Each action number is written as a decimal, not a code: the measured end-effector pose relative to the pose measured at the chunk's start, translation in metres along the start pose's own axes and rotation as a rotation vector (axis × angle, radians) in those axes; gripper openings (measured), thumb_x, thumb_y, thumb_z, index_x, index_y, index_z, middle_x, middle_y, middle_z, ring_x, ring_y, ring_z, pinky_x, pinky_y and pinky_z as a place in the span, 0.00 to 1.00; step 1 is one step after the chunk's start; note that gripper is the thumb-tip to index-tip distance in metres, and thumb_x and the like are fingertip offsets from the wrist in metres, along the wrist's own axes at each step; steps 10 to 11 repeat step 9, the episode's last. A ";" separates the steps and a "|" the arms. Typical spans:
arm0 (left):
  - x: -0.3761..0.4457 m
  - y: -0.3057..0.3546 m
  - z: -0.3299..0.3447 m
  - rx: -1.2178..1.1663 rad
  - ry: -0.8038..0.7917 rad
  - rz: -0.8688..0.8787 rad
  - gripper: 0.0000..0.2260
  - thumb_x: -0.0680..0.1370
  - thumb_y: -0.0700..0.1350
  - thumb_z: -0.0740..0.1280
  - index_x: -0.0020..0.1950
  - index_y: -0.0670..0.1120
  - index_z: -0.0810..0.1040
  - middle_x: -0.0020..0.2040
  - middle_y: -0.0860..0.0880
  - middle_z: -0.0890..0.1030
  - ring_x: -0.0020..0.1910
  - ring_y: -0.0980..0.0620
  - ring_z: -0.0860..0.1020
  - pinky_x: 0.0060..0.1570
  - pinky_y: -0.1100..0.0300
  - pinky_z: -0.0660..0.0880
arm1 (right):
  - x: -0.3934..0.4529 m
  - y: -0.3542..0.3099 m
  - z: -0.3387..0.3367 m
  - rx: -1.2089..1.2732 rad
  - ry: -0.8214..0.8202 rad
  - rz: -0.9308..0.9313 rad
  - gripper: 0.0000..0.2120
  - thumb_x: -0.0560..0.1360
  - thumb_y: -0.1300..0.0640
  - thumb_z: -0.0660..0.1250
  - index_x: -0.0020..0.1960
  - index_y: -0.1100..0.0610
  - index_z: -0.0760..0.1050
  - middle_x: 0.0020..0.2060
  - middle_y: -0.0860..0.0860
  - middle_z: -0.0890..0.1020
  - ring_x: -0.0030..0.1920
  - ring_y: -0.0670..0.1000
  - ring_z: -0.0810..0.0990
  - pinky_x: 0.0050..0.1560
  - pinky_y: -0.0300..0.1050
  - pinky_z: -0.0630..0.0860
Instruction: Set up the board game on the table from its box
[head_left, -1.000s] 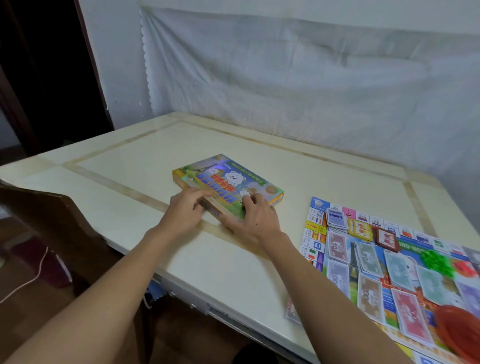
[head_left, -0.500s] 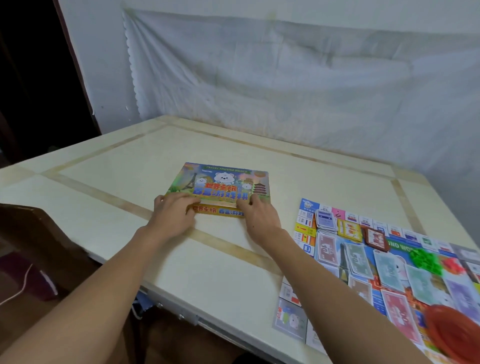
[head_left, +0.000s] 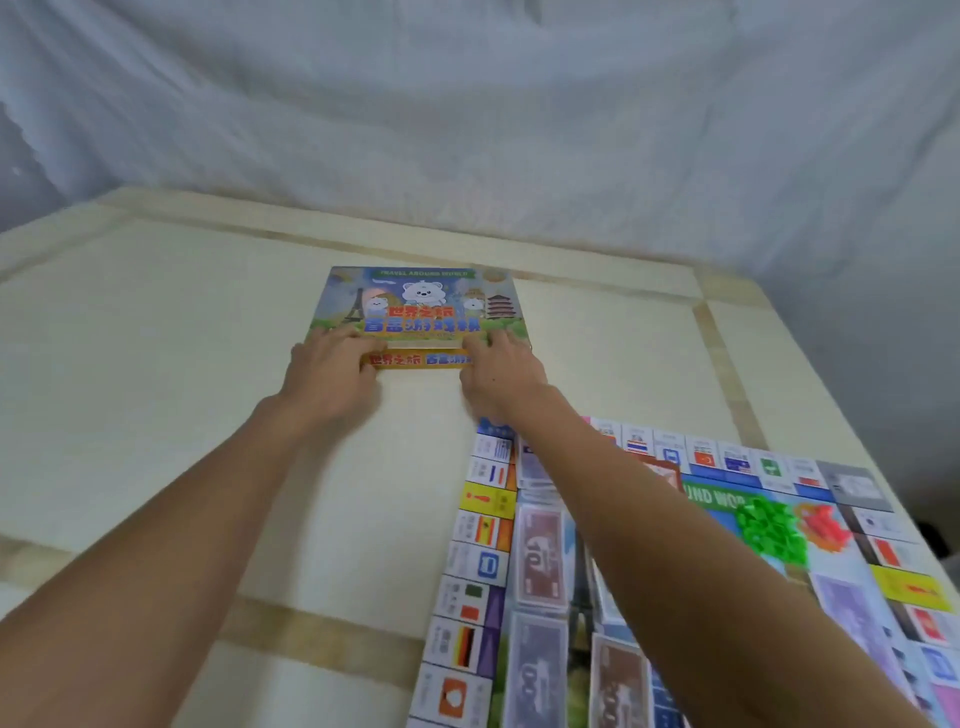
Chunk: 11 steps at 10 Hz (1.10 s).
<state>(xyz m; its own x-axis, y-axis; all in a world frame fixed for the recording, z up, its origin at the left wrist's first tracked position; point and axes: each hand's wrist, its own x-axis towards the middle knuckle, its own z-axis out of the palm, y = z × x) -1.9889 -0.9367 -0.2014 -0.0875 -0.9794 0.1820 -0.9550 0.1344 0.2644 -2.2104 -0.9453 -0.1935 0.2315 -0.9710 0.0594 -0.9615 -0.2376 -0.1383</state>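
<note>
Head view: both hands, left and right, grip the closed box at its near edge, far on the bench. Board beside it already carries money and pieces; setup looks nearly done.

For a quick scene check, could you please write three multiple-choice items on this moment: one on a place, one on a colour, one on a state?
1. The game box lies where from the board?
A. Beyond, leftward
B. On it
C. Under it

2. The pile of small pieces beside the red ones is
A. blue
B. green
C. black

3. The box is
A. closed
B. lidless
C. upended

A: bare table separates them. B: bright green heap. A: lid on, left hand and right hand at its near edge.
</note>
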 end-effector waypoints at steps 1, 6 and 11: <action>0.033 0.049 0.016 -0.023 -0.082 0.040 0.19 0.78 0.43 0.61 0.68 0.54 0.77 0.68 0.47 0.74 0.67 0.38 0.67 0.63 0.42 0.70 | -0.002 0.057 -0.011 0.047 -0.009 0.080 0.19 0.79 0.54 0.56 0.69 0.55 0.66 0.67 0.59 0.68 0.70 0.60 0.63 0.70 0.55 0.63; 0.024 0.233 0.009 0.074 -0.581 0.220 0.21 0.79 0.47 0.61 0.72 0.58 0.70 0.70 0.50 0.68 0.73 0.44 0.61 0.64 0.41 0.72 | -0.113 0.187 -0.081 0.131 -0.267 0.388 0.21 0.75 0.58 0.61 0.68 0.55 0.67 0.70 0.57 0.62 0.70 0.58 0.63 0.69 0.54 0.67; 0.024 0.266 -0.077 -0.511 -0.510 0.133 0.28 0.76 0.37 0.65 0.76 0.50 0.65 0.73 0.48 0.68 0.71 0.50 0.67 0.69 0.53 0.67 | -0.128 0.171 -0.161 0.669 0.137 0.472 0.22 0.76 0.65 0.64 0.69 0.59 0.71 0.66 0.56 0.76 0.67 0.55 0.73 0.68 0.48 0.70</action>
